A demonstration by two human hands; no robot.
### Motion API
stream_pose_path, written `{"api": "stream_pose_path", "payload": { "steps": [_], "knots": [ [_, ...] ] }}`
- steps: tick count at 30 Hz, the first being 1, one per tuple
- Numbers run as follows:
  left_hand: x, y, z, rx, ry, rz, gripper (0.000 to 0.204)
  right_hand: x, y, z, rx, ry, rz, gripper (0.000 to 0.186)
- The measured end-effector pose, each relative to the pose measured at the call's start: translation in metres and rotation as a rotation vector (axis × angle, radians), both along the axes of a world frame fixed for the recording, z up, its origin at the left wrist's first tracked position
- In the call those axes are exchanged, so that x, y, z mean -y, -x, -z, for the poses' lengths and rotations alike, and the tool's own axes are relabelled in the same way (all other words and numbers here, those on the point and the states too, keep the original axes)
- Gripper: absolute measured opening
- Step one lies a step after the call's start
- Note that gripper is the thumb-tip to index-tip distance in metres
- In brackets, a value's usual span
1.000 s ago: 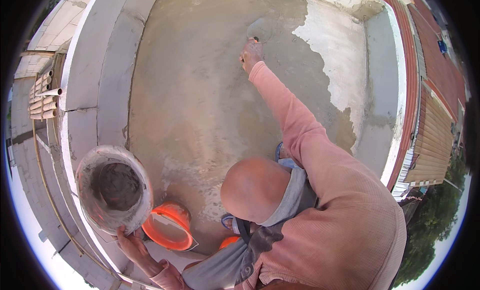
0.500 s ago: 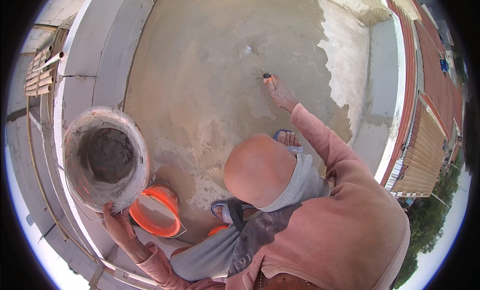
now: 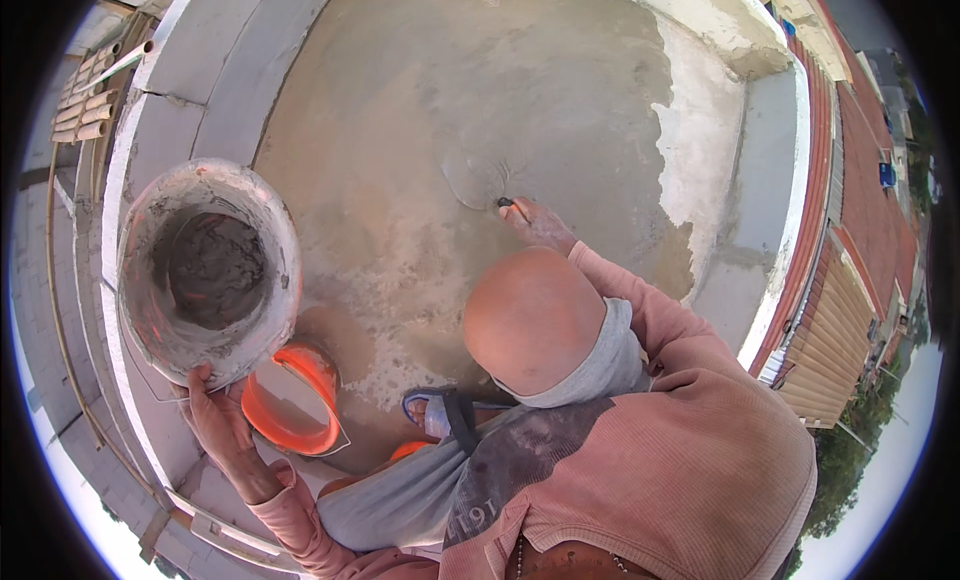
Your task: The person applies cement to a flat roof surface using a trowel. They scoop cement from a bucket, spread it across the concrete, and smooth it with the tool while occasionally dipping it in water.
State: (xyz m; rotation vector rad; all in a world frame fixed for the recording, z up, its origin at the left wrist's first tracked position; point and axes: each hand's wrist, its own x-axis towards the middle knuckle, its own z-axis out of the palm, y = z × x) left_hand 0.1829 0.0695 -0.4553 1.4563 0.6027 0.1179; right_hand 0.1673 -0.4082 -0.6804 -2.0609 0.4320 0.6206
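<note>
My left hand grips the lower rim of a cement-smeared bucket, tilted toward me, with dark grey mortar inside. Just beside that hand stands an orange bucket holding greyish liquid. My right hand is shut on the dark-and-orange handle of a trowel, whose cement-coated blade lies on the wet grey screed and barely stands out from it. My bent bare knee, with grey trousers rolled around it, and a sandalled foot are below.
Low block walls border the screed at left and right, with a pale dry strip along the right. Bamboo poles rest beyond the left wall. Outside to the right are red corrugated roofs. Part of another orange object shows behind my leg.
My right hand with the trowel has drawn back from the far screed toward my knee. The held bucket sits higher in view, and the whole view has shifted slightly.
</note>
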Motion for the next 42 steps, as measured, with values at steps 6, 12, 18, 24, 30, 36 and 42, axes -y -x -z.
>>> {"api": "stream_pose_path", "payload": {
  "steps": [6,12,18,24,30,36,42],
  "knots": [
    [-0.005,-0.001,-0.003,-0.015,0.031,0.058,0.045,0.063,0.058,0.007,0.149,0.200,-0.021,0.042],
    [0.027,-0.021,-0.008,-0.059,-0.066,0.094,0.044,0.212,-0.043,0.043,0.216,0.652,0.303,0.052],
    [0.037,-0.044,0.016,-0.115,-0.064,0.148,0.042,0.044,-0.080,-0.069,0.377,0.363,-0.076,0.044],
    [0.038,-0.066,0.052,-0.220,-0.205,0.263,0.045,-0.045,-0.115,-0.172,0.404,0.109,-0.555,0.037],
    [0.038,-0.093,0.078,-0.133,-0.603,0.556,0.047,-0.139,-0.165,-0.085,0.710,0.378,-0.859,0.026],
    [0.026,-0.092,0.068,-0.278,-0.439,0.547,0.071,-0.230,-0.145,-0.154,1.024,0.638,-1.221,0.048],
    [0.018,-0.105,0.076,-0.316,-0.469,0.676,0.081,-0.204,-0.121,-0.144,1.285,0.784,-1.713,0.067]
  ]
}}
